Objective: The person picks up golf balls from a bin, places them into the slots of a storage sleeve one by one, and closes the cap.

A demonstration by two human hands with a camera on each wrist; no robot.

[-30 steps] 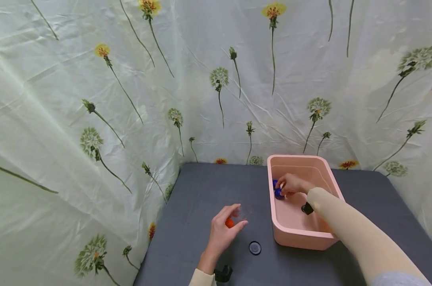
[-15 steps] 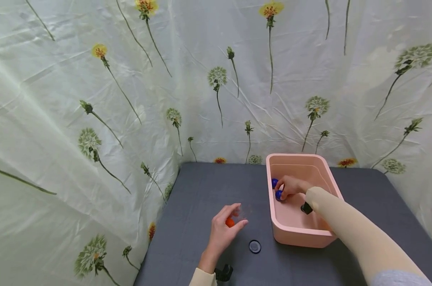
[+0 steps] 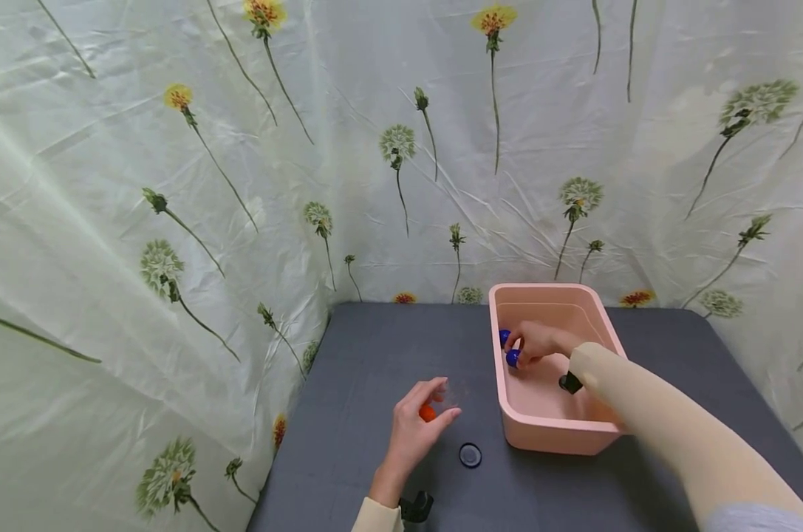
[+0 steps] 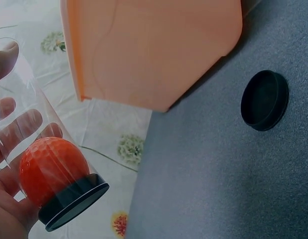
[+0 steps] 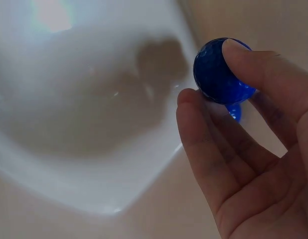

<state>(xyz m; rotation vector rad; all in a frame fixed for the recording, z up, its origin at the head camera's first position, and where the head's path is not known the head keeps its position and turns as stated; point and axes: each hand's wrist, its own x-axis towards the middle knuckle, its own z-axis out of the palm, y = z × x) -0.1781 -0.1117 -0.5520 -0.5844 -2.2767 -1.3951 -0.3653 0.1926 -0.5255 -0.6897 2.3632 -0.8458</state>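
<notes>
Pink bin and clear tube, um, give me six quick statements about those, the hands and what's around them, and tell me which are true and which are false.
1. The left hand holds a clear tube. True.
2. The tube contains a blue ball. False: it contains an orange ball.
3. The right hand grips a blue ball inside the pink bin. True.
4. No other ball is in the bin. False: a second blue ball is there.
5. A black end cap sits on the tube's end nearest its ball. True.
6. The loose black cap lies in the bin. False: it lies on the grey table, outside the bin.
</notes>
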